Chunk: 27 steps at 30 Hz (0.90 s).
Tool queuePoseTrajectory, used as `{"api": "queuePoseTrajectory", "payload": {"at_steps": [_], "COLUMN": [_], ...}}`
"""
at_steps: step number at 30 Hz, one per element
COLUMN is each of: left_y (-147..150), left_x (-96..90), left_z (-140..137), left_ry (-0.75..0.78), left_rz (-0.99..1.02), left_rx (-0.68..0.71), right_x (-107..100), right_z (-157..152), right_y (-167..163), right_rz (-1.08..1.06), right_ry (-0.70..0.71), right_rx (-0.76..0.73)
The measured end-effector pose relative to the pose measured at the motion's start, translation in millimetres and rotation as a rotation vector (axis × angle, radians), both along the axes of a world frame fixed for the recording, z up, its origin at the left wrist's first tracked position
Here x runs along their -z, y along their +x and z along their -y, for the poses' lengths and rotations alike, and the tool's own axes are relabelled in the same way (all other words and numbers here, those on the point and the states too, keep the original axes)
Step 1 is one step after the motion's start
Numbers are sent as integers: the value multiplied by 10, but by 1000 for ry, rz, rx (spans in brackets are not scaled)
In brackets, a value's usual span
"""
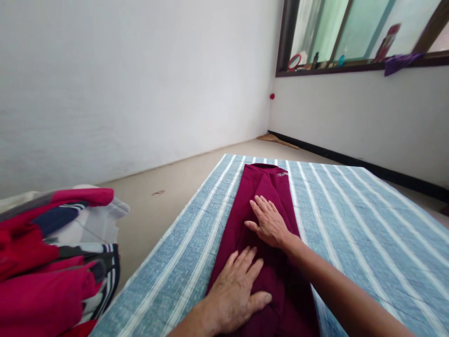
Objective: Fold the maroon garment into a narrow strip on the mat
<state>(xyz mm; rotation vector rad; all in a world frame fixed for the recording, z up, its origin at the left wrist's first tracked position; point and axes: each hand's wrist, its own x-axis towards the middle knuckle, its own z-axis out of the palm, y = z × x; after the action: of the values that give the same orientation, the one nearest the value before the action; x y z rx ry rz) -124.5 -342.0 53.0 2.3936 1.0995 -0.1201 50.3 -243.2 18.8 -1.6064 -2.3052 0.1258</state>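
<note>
A maroon garment (233,224) lies folded into a long narrow strip, its collar-like end pointing away from me and a small pale print near that end. My left hand (233,290) rests flat on its nearer part, fingers spread and thumb out to the right. Farther up the strip, my right hand (268,222) also lies flat on the cloth with its fingers apart. Neither hand grips anything. Under the garment is a blue and white striped cover (336,210). The garment's near end runs out of view at the bottom, partly behind my left hand.
At the left is a heap of clothes (45,281) in red, pink, navy and grey. Pale floor (147,215) runs between it and the striped cover. White walls meet behind; small bottles, a round red-rimmed mirror (294,62) and a purple cloth (400,63) sit on the window ledge.
</note>
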Motion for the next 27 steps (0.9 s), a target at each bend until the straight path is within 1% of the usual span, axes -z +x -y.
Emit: {"api": "queuePoseTrajectory", "payload": {"at_steps": [2, 4, 7, 9, 12, 15, 17, 19, 22, 27], "left_y": [5, 17, 42, 58, 77, 91, 99, 103, 99, 34], "left_x": [22, 33, 27, 11, -12, -19, -13, 0, 13, -53], "left_z": [-3, -4, -4, -2, -2, -5, -8, -8, -4, 36], "left_ry": [30, 45, 37, 30, 13, 3, 4, 5, 8, 38], "left_rz": [13, 10, -20, -41, -65, -66, -50, -35, -19, 75], "left_rx": [11, 17, 22, 24, 29, 34, 31, 25, 14, -35], "right_x": [-16, 43, 187, 245, 210, 111, 86, 113, 195, 237], "right_z": [241, 401, 454, 431, 477, 688, 862, 997, 1077, 1069], "right_y": [-13, 24, 121, 162, 153, 92, 53, 28, 16, 9], "right_rz": [-13, -10, 4, 9, -2, -70, -131, -165, -170, -168], "right_ry": [-10, -66, -157, -175, -143, -98, -105, -153, -211, -203], "right_rx": [-55, -65, -48, -51, -40, -56, -102, -140, -157, -141]}}
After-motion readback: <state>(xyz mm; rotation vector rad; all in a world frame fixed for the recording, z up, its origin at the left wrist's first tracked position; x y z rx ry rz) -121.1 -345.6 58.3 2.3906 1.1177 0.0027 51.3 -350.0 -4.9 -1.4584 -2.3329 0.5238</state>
